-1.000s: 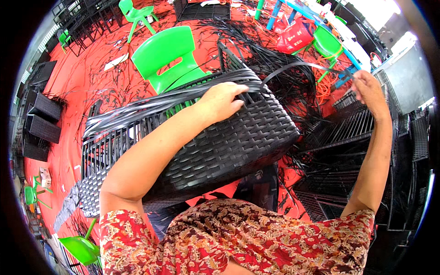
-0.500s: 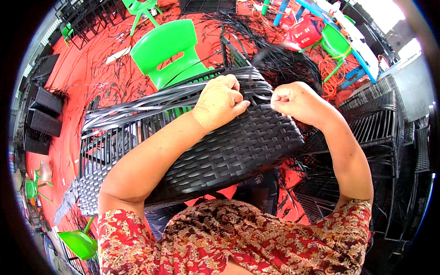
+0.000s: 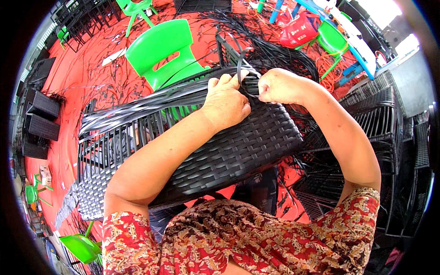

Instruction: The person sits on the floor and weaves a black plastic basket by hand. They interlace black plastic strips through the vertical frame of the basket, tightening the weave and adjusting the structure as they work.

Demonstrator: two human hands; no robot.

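A black wicker panel [image 3: 238, 142] lies slanted across my lap, its near part woven tight and its far part bare frame bars. Long black plastic strips [image 3: 151, 103] run in a bundle along its far edge to the left. My left hand [image 3: 227, 103] rests closed at the weave's far edge, with a raised strip [image 3: 240, 66] looping up at its fingertips. Just right of it, my right hand [image 3: 279, 87] is curled closed around a strip at the panel's corner. The strip's end inside the right fist is hidden.
A green plastic chair [image 3: 162, 52] stands right behind the panel. Loose black strips [image 3: 293, 59] heap on the red floor [image 3: 103, 59]. Dark wicker frames [image 3: 366, 119] stack close on my right. A red bag [image 3: 298, 31] sits beside a blue-legged table [image 3: 362, 59].
A strip now stands up in a loop by my left fingertips. My left hand has shifted slightly right and down; my right hand has moved a little left and up.
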